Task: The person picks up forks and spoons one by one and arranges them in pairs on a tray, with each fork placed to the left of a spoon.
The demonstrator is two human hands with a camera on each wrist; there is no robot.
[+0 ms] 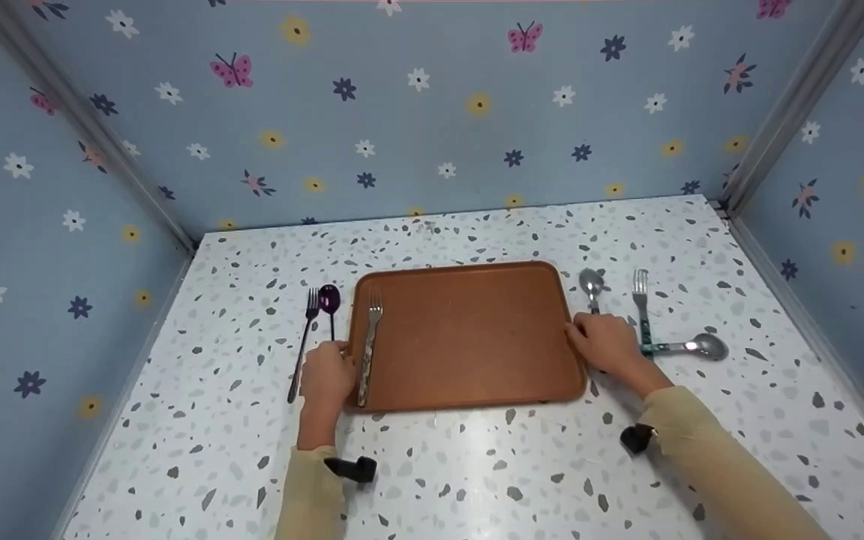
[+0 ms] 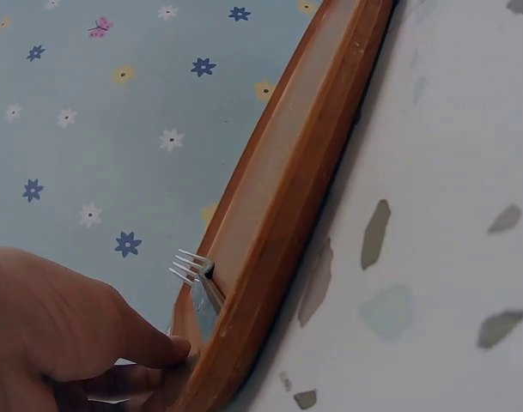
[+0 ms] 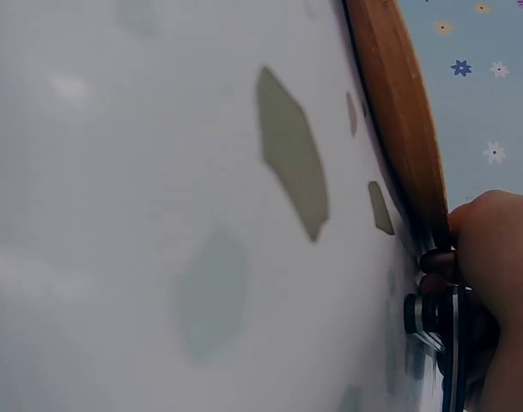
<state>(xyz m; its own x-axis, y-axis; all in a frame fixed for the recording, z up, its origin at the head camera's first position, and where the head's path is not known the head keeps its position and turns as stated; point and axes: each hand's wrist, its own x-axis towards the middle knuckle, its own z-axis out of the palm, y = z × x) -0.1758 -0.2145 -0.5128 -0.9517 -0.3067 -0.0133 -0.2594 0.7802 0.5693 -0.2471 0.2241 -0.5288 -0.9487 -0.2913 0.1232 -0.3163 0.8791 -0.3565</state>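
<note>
A brown rectangular tray (image 1: 469, 337) lies on the speckled table. A fork (image 1: 372, 330) with a patterned handle rests on it along its left side. My left hand (image 1: 328, 379) grips the tray's left rim; in the left wrist view the thumb is on top of the rim and the fingers are curled below. At the right rim, my right hand (image 1: 608, 345) pinches the tray's edge, its fingers partly hidden. In the right wrist view that hand (image 3: 497, 283) is at the tray's edge (image 3: 403, 103), close above cutlery handles (image 3: 450, 335).
Left of the tray lie a dark fork (image 1: 302, 349) and a purple spoon (image 1: 329, 300), its handle partly behind my left hand. On the right are a spoon (image 1: 592, 283), an upright-pointing fork (image 1: 642, 300) and a sideways spoon (image 1: 702, 346). Flowered panels (image 1: 432, 120) enclose the table's back and sides.
</note>
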